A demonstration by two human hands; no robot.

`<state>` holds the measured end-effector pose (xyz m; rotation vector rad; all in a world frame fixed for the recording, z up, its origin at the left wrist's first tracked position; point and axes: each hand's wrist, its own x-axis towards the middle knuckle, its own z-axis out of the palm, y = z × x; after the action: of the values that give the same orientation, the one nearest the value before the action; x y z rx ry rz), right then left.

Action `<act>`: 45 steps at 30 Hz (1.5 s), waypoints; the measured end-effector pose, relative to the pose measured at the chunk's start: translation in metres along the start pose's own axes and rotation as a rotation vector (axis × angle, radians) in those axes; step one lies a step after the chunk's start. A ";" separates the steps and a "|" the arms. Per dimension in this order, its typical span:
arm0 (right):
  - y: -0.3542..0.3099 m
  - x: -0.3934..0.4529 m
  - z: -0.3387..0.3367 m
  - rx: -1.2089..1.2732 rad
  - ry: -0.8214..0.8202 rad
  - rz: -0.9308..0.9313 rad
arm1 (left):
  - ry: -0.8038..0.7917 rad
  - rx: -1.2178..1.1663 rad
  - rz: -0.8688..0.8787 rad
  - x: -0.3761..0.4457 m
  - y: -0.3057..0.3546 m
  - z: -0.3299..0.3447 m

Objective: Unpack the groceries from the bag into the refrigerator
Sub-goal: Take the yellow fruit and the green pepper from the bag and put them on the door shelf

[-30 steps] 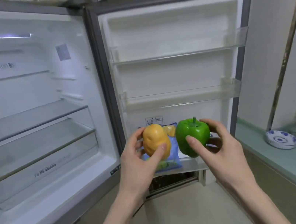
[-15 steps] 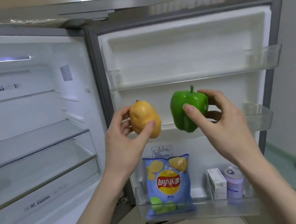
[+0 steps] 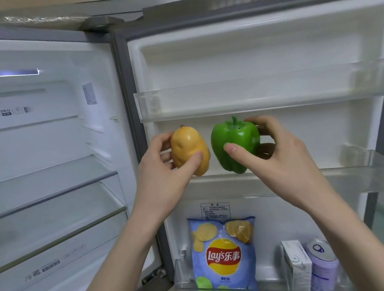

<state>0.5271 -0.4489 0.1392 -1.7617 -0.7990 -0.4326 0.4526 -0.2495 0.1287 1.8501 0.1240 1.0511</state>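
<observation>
While hands hold produce, bottom door bin [image 3: 182,281] holds chips bag [image 3: 225,260], carton [image 3: 296,265], can [image 3: 324,265].

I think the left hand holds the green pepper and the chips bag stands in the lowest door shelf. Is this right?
Not quite. In the head view the left hand holds the yellow potato; the green pepper is in the right hand. The chips bag does stand in the lowest door shelf.

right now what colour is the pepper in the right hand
Bright green, stem included; the pepper shows best in the head view.
</observation>
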 end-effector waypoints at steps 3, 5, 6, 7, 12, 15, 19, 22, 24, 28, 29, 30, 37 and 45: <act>0.003 0.010 0.003 -0.081 -0.067 0.014 | -0.039 0.117 -0.011 0.005 -0.003 -0.002; 0.006 0.015 0.007 -0.114 -0.086 0.027 | -0.071 0.210 -0.003 0.008 -0.006 -0.002; 0.008 0.017 0.009 -0.134 -0.090 0.031 | -0.081 0.257 0.000 0.010 -0.006 -0.003; 0.010 0.019 0.010 -0.165 -0.094 0.033 | -0.089 0.300 0.000 0.012 -0.006 -0.003; 0.012 0.027 0.011 -0.280 -0.169 0.079 | -0.185 0.538 -0.036 0.024 -0.004 -0.005; 0.011 0.031 0.011 -0.335 -0.226 0.115 | -0.218 0.594 -0.045 0.030 -0.004 -0.006; 0.013 0.035 0.009 -0.359 -0.267 0.154 | -0.225 0.629 -0.034 0.034 -0.007 -0.008; 0.015 0.035 0.007 -0.377 -0.291 0.153 | -0.200 0.630 -0.012 0.032 -0.009 -0.005; 0.016 0.035 0.008 -0.396 -0.287 0.136 | -0.176 0.628 -0.001 0.031 -0.011 -0.003; 0.017 0.035 0.009 -0.387 -0.261 0.110 | -0.168 0.597 -0.011 0.028 -0.012 0.001; 0.017 0.035 0.009 -0.381 -0.256 0.102 | -0.160 0.596 -0.006 0.027 -0.012 0.001; 0.017 0.034 0.008 -0.378 -0.251 0.092 | -0.151 0.595 0.003 0.026 -0.012 0.001; 0.013 0.025 0.007 -0.397 -0.162 -0.031 | -0.063 0.621 0.112 0.017 -0.020 -0.001; 0.013 -0.009 0.028 -0.468 0.048 -0.261 | 0.006 0.581 0.254 -0.013 -0.023 -0.016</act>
<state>0.5269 -0.4279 0.1153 -2.0705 -0.9523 -0.8906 0.4409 -0.2329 0.1055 2.4330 0.2199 1.2881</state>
